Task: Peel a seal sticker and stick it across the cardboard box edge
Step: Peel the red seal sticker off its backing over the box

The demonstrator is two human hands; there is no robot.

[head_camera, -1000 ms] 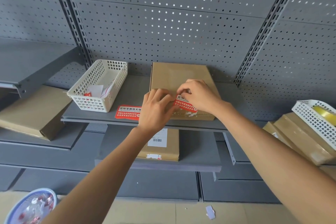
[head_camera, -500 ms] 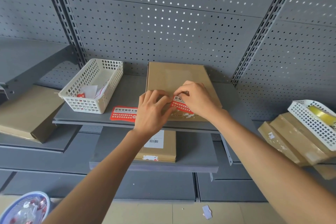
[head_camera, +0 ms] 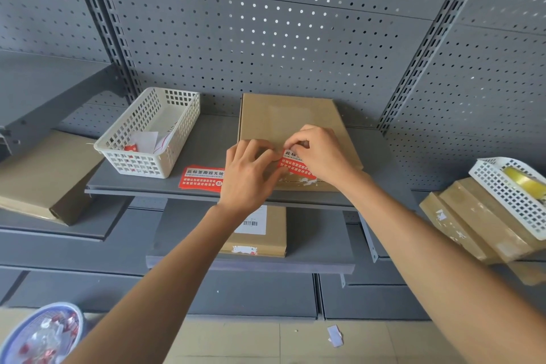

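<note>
Shelf (head_camera: 206, 139): basket (head_camera: 153, 133) beside cardboard box (head_camera: 283, 118)

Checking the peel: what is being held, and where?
Both hands, left and right, pinch the red seal sticker at its upper left end, over the cardboard box.

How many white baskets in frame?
2. One white basket sits on the shelf left of the cardboard box; the other is at right, atop stacked boxes, partly cut off.
</note>
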